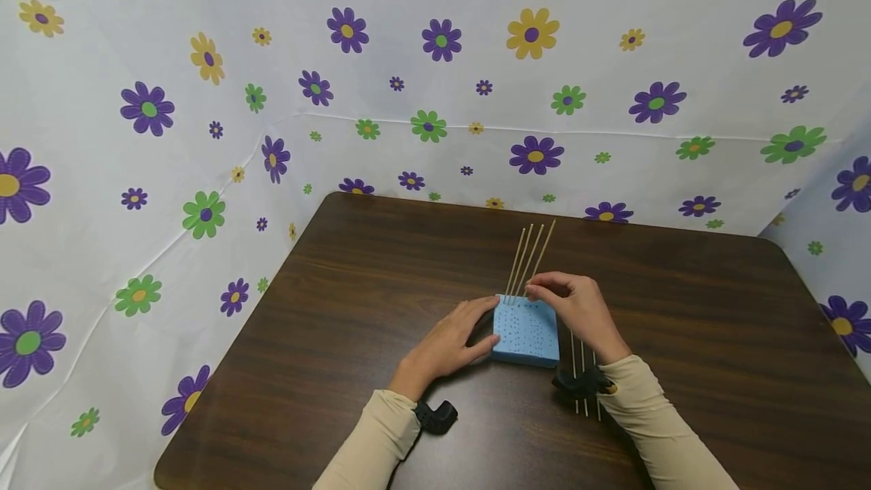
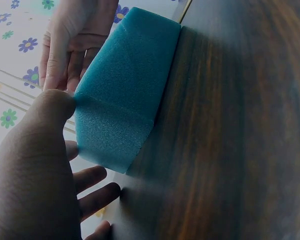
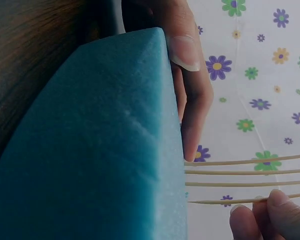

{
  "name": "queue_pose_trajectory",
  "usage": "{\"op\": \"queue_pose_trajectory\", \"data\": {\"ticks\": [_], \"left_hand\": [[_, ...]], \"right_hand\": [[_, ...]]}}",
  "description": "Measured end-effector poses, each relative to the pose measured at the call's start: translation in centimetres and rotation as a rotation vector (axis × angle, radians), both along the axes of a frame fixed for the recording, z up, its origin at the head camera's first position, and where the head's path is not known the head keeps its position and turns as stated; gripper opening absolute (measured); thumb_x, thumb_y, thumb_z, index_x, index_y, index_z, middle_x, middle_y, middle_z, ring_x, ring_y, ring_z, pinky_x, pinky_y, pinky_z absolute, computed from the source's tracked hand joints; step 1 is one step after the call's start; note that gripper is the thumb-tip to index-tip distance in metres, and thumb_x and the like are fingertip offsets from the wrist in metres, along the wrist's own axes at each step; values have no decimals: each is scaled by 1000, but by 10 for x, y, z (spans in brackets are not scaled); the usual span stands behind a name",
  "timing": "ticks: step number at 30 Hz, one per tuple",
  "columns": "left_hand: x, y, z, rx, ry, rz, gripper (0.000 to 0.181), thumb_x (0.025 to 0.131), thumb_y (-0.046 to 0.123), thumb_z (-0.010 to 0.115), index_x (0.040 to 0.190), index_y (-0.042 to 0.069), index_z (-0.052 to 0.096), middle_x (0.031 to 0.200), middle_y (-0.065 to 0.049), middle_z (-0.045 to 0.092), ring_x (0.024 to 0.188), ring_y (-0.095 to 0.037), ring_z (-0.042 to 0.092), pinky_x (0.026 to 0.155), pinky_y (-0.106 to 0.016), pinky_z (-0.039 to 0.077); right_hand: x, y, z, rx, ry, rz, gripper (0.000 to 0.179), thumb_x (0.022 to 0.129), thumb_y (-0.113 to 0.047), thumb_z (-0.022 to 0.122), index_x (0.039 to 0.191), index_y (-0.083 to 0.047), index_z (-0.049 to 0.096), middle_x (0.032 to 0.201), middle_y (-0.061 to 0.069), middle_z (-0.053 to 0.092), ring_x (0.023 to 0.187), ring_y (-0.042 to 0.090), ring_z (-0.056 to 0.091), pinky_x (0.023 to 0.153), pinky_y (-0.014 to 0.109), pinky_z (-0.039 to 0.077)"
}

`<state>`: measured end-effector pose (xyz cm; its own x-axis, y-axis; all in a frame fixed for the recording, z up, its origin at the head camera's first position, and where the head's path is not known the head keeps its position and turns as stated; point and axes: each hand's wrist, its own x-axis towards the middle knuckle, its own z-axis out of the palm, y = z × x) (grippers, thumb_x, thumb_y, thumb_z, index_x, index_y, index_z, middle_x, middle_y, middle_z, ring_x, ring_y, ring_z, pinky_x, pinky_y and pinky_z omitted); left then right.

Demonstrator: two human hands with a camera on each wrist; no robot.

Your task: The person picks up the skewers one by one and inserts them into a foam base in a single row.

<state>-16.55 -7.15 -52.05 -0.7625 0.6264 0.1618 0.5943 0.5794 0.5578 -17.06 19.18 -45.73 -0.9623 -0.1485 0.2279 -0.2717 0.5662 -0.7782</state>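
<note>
Three mishaps seem possible on the dark wood-grain table (image 1: 381, 271). The left hand (image 1: 445, 339) merely rests, fingers fairly straight, against the left side of the perforated blue foam block (image 1: 524, 331), about midway across the table, so a hard push may slide the block. The right hand (image 1: 581, 312) pinches a slender wooden skewer (image 3: 212, 202), its point at the block's upper face; slanted pressure might snap it. A careless sleeve could roll the loose skewers (image 1: 586, 405) at near right. Counted: one table, two hands, one block, seven visible skewers: three standing skewers (image 3: 240, 172) far side, one pinched, three lying.
</note>
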Motion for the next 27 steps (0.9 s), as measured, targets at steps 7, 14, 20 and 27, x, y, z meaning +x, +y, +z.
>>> {"op": "queue_pose_trajectory", "data": {"ticks": [7, 14, 20, 27], "left_hand": [[-1, 0, -1, 1, 9, -3, 67, 107, 49, 53, 165, 26, 30, 167, 2, 39, 153, -18, 39, 123, -44, 38], [-1, 0, -1, -8, 4, -3, 68, 107, 50, 53, 165, 26, 29, 167, 2, 38, 155, -19, 38, 126, -45, 35], [-1, 0, 1, -8, 13, 0, 67, 107, 50, 52, 165, 27, 29, 167, 2, 39, 153, -19, 40, 122, -47, 40], [0, 0, 1, -14, 15, -2, 67, 107, 50, 52, 165, 26, 29, 167, 2, 39, 152, -19, 41, 122, -45, 41]], "right_hand": [[1, -4, 0, 26, 1, 4, 16, 98, -15, 74, 111, -9, 81, 105, 8, 81, 92, 17, 75, 77, 16, 56], [1, -6, -4, 63, 40, 22, 14, 97, -10, 73, 109, -7, 80, 100, 8, 81, 88, 17, 76, 77, 18, 57], [0, -7, -5, 103, 55, 14, 14, 96, -10, 75, 108, -7, 80, 103, 9, 81, 91, 20, 75, 78, 21, 58], [0, -7, -6, 125, 31, 14, 13, 97, -11, 75, 108, -7, 80, 103, 9, 80, 88, 18, 73, 76, 21, 57]]}}
